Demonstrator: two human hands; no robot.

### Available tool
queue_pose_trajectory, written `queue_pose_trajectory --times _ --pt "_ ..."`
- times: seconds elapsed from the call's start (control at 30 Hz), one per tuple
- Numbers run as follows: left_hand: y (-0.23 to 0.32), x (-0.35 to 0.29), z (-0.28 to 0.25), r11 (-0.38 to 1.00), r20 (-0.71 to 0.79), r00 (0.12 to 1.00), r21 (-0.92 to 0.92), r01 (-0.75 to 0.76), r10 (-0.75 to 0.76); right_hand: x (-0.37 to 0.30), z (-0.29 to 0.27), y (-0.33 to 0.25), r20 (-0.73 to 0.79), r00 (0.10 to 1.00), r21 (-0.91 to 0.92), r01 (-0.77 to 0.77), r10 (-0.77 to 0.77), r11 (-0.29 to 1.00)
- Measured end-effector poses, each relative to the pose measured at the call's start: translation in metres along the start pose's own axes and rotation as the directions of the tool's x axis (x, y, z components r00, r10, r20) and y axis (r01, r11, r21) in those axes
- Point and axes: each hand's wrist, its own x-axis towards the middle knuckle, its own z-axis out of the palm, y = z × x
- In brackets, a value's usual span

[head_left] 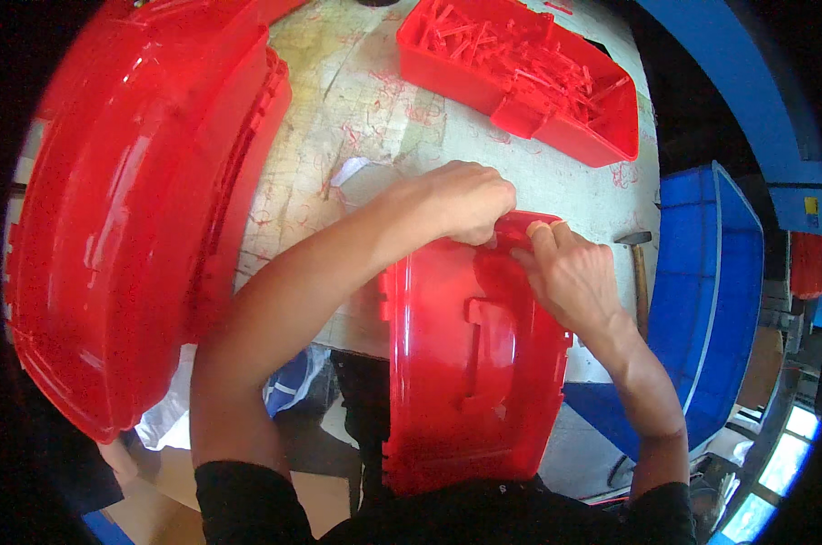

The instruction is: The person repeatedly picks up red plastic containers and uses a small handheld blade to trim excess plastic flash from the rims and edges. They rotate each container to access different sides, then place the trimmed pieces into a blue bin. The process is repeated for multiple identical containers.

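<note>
A glossy red plastic lid [447, 363] with a raised handle-like moulding rests in front of me, its near end against my body and its far end on the table. My left hand [470, 202] is closed at the far edge of this lid, knuckles up; its fingertips are partly hidden. Close beside it on the right, my right hand [574, 272] curls its fingers over the far right corner of the lid. Any small part between the fingers is too hidden to make out.
Large red plastic lids [111, 236] are stacked at the left. A red bin [447, 73] of small red plastic pieces stands at the far side of the table [311, 163]. To the right lie a hammer [641, 282] and, beyond it, a blue crate [692, 300].
</note>
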Motion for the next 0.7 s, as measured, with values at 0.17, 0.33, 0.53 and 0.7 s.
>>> queue_pose_trajectory --times 0.17,0.33,0.53,0.7 --pt "0.001 0.003 0.001 0.999 0.022 0.999 -0.036 0.029 -0.028 0.009 0.007 0.002 0.015 1.0 0.013 0.006 -0.006 1.0" --pt "0.006 0.0 0.001 0.994 -0.038 0.994 -0.021 0.104 -0.105 0.013 0.005 -0.002 0.074 0.99 0.018 -0.122 0.12 0.992" --pt "0.018 -0.006 -0.004 0.986 -0.044 0.988 0.063 0.151 -0.149 0.01 0.0 0.0 0.123 0.983 0.054 -0.145 0.137 0.988" --pt "0.022 -0.004 -0.007 0.983 -0.032 0.987 0.098 0.158 -0.156 0.01 -0.001 0.001 0.062 0.997 -0.094 -0.035 0.041 0.995"
